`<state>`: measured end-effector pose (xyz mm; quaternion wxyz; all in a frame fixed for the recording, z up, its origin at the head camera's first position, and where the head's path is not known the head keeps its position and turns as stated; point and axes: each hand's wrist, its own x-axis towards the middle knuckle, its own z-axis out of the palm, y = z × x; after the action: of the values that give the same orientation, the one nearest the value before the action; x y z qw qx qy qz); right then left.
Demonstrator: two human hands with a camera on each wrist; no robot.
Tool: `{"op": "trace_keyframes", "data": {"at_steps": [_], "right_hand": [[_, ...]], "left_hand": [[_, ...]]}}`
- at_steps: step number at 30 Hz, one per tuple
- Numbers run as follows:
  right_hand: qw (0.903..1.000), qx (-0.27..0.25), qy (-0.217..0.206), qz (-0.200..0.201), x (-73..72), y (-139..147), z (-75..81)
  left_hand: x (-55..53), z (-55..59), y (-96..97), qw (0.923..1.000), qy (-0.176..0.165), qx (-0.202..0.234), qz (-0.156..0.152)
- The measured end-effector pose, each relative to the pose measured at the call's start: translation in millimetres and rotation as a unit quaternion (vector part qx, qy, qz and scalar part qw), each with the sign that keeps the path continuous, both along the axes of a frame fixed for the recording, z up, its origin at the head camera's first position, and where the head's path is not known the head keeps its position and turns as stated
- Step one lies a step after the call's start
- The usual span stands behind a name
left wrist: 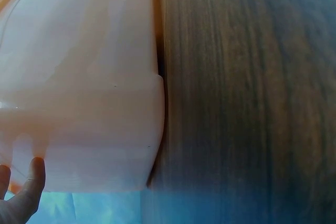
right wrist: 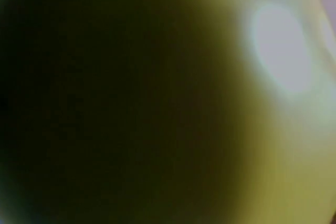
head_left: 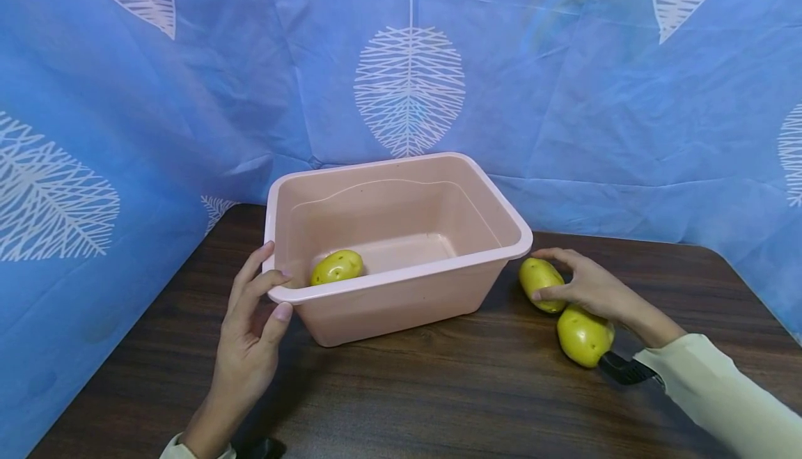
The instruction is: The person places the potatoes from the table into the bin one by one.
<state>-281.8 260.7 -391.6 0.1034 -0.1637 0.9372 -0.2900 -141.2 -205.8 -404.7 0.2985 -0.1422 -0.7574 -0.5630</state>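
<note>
Holding a rim corner at far left: left hand (head_left: pixel 246 333), a finger over the lip, thumb just below it, other fingers spread along the side. Pink plastic tub (head_left: pixel 401 304) extends rightward from that hand; thin-walled, probably light and a bit flexible, apt to slide if pushed. Best hold: the rolled rim, at 2 opposite sides.

Inside, just right of the left fingertips, 1 yellow potato (head_left: pixel 338 267) lies on its side near the front wall. Looks firm; glossy skin suggests some slip. A grasp from above, across its narrow width, should suit.

Farther right, outside the tub: right hand (head_left: pixel 585 283) moderately spread around an upright-leaning potato (head_left: pixel 539 279), thumb on the near side, fingers over the far end. Likely stiff, modest in weight, hard to bruise; keep pads around the middle, since the rounded ends could roll free.

Beneath the right wrist, a rounder potato (head_left: pixel 583 339) sits on dark wooden table (head_left: pixel 438 403), blurred and filling the right wrist view.
</note>
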Motion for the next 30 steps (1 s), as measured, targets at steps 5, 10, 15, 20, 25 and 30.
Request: {"op": "trace_keyframes", "data": {"at_steps": [5,10,15,20,25,30], "right_hand": [[0.9996,-0.001,0.011,0.025,-0.7,-0.8,-0.1],[0.9992,-0.004,0.006,0.04,-1.5,-1.7,0.2],[0.9981,-0.011,-0.001,0.06,-1.9,-1.5,0.3],[0.997,-0.02,0.018,0.072,-1.1,0.3,-1.8],[0.996,-0.026,0.037,0.077,0.0,2.6,-2.9],[0.9953,-0.028,0.055,0.075,-0.1,4.3,-2.9]], "left_hand": [[-0.2,-0.2,-0.3,1.0,-0.003,-0.006,0.006],[0.0,0.0,-0.2,0.9999,-0.006,-0.005,0.007],[0.1,0.5,0.2,0.9999,-0.007,-0.008,0.011],[0.8,0.9,0.5,0.9997,-0.017,-0.009,0.016],[1.1,0.9,0.5,0.9997,-0.014,-0.009,0.015],[1.5,1.4,0.4,0.9997,-0.017,-0.01,0.016]]}}
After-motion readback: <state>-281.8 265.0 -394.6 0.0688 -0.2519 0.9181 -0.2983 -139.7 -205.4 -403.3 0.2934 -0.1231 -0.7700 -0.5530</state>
